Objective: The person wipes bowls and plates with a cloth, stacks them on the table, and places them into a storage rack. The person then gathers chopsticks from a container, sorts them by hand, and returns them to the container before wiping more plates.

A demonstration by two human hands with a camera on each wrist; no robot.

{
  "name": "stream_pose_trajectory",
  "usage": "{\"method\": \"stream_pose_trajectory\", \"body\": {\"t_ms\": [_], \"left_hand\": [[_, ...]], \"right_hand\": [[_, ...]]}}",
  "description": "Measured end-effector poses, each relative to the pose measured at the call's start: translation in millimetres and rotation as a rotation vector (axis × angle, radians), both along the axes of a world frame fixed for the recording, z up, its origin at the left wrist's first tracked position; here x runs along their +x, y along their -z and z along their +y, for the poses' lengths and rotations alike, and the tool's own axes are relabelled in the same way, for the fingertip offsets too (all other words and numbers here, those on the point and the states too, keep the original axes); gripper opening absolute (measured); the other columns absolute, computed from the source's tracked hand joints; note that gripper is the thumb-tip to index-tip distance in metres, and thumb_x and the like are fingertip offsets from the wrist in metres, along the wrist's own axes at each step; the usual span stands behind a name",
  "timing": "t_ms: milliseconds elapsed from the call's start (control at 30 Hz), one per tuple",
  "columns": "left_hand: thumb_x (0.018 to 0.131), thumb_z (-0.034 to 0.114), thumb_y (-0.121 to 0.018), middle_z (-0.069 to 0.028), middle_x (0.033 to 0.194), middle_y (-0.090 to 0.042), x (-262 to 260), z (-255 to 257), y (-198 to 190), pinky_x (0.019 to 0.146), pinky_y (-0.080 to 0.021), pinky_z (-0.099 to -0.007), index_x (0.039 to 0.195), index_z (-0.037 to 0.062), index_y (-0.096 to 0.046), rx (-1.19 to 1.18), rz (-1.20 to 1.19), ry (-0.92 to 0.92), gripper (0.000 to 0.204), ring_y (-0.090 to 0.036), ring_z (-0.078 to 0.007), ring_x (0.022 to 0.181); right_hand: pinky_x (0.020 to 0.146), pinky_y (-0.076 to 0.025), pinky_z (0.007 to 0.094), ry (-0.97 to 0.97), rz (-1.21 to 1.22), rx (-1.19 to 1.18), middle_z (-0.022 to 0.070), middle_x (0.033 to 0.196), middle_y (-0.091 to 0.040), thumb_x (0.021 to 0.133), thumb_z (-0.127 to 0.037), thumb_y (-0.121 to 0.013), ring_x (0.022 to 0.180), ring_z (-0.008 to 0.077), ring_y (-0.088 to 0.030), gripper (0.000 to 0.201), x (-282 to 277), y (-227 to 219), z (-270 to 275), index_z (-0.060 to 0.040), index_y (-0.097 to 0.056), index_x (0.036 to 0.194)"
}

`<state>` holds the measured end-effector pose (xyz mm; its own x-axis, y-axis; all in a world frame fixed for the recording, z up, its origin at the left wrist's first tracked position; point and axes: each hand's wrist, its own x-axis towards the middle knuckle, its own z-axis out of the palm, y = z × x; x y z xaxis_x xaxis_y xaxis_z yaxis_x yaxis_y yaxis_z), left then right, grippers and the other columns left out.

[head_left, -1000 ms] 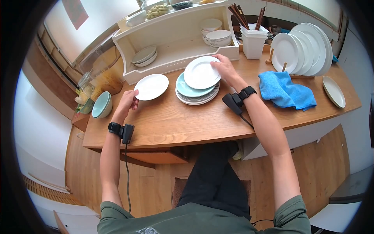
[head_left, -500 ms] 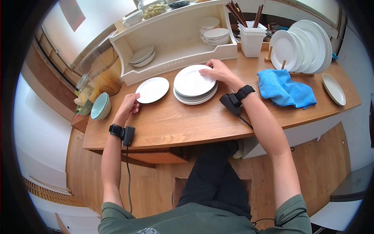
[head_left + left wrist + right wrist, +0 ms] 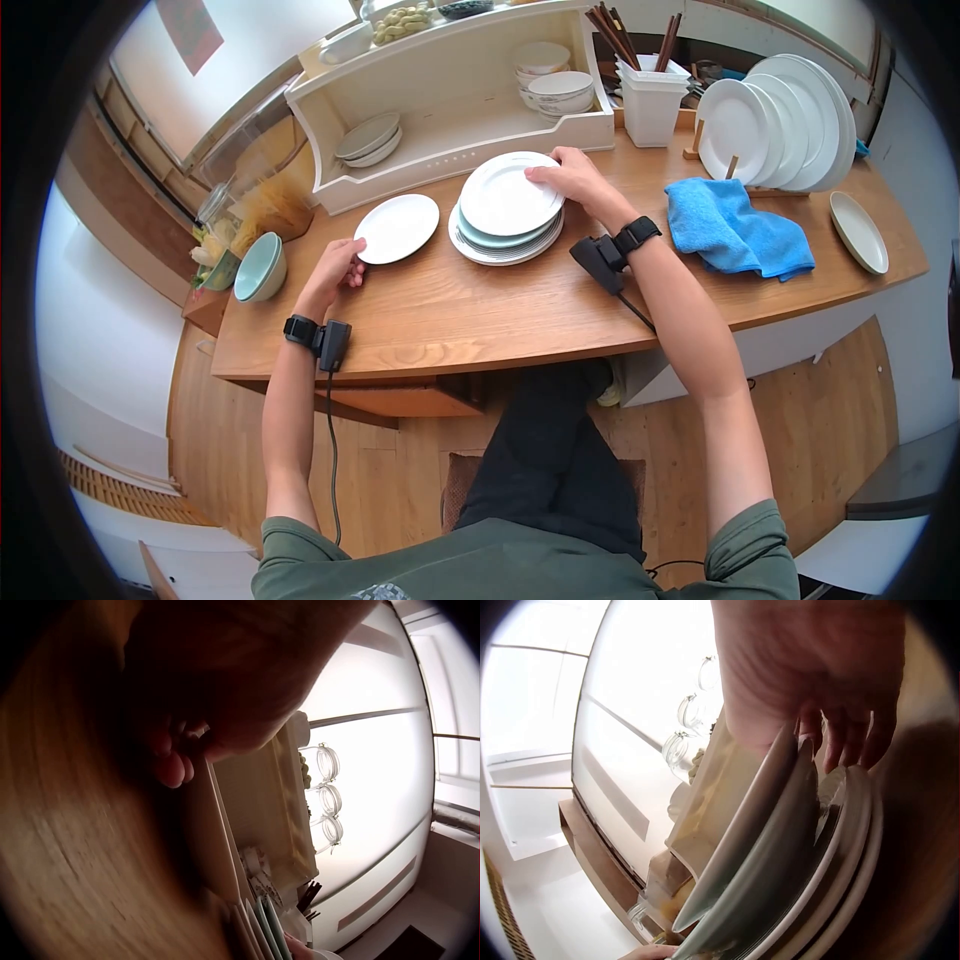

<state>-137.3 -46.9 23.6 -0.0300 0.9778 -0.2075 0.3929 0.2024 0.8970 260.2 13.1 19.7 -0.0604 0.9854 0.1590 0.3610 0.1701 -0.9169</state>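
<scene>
In the head view my left hand (image 3: 332, 275) pinches the near-left rim of a white plate (image 3: 398, 229) on the wooden table. My right hand (image 3: 583, 183) grips the right rim of another white plate (image 3: 508, 198), thumb on its upper face. That plate lies tilted over a pale green plate (image 3: 480, 236), whose near edge shows. Below is a stack of white plates (image 3: 505, 258). The right wrist view has the gripped white plate (image 3: 739, 832) against the green plate (image 3: 769, 855), with my fingers curling behind the rims.
Two green bowls (image 3: 260, 268) stand at the table's left edge. Behind is a white shelf (image 3: 455, 120) holding bowls and dishes. A chopstick holder (image 3: 650, 105), a rack of upright plates (image 3: 735, 130), a blue cloth (image 3: 735, 228) and an oval dish (image 3: 858, 232) occupy the right side.
My right hand lowered its white plate to the left over the green plate, covering it, then shifted it slightly back right, showing the green edge. My left hand stays on its plate's rim.
</scene>
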Motion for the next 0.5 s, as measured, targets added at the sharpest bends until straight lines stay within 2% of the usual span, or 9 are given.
{"method": "stream_pose_trajectory", "body": {"t_ms": [133,200,333,500], "left_hand": [[0.095,0.031,-0.050,0.0003,0.057,-0.050,-1,2,1,0.037,-0.038,-0.0205,0.084,0.0047,-0.055,0.008,0.006,0.007,0.028,-0.048,-0.0086,0.041],[0.095,0.031,-0.050,0.0001,0.057,-0.050,-1,1,1,0.037,-0.038,-0.0207,0.084,0.0045,-0.054,0.013,0.006,0.001,0.029,-0.048,-0.0087,0.041],[0.095,0.030,-0.049,-0.0004,0.057,-0.050,0,1,0,0.038,-0.040,-0.0218,0.084,0.0042,-0.054,0.018,-0.023,-0.019,0.028,-0.049,-0.0097,0.041],[0.094,0.030,-0.050,-0.0008,0.057,-0.051,-3,-2,1,0.038,-0.041,-0.0227,0.084,0.0042,-0.054,0.078,-0.045,-0.075,0.029,-0.050,-0.0110,0.041]], "right_hand": [[0.074,-0.050,0.0343,0.012,-0.023,-0.014,0.0222,0.096,-0.066,0.072,-0.030,-0.071,0.088,0.0268,-0.064,0.047,1,-4,-3,0.0080,-0.063,0.098],[0.076,-0.050,0.0345,-0.042,-0.092,-0.061,0.0230,0.097,-0.066,0.072,-0.030,-0.069,0.089,0.0276,-0.065,0.048,2,-5,-3,0.0091,-0.063,0.099],[0.078,-0.050,0.0350,-0.101,-0.065,-0.069,0.0242,0.097,-0.066,0.072,-0.029,-0.068,0.090,0.0291,-0.065,0.049,-1,-2,-3,0.0101,-0.063,0.100],[0.079,-0.050,0.0360,0.029,-0.044,0.017,0.0247,0.096,-0.066,0.072,-0.027,-0.067,0.089,0.0309,-0.065,0.046,-6,-10,-12,0.0096,-0.063,0.100]]}}
